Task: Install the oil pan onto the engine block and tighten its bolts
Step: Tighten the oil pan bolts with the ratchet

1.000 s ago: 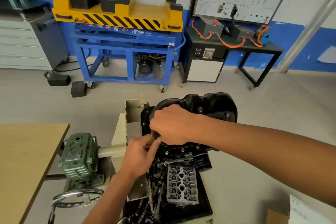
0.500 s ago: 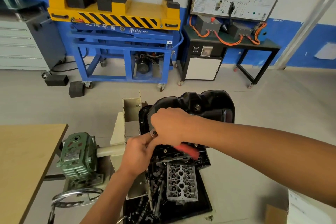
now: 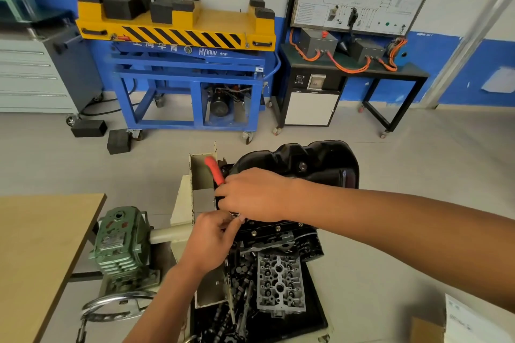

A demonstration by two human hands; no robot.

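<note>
The ratchet (image 3: 214,171) has swung round. A second ago its red handle was hidden. Half a second ago it stuck out to the lower right beneath the right hand (image 3: 250,195). Now it points up and left above that hand, across the cream bracket (image 3: 198,175).

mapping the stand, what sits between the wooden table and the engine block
In the head view, a green gearbox and its cream shaft, with a handwheel below.
</note>
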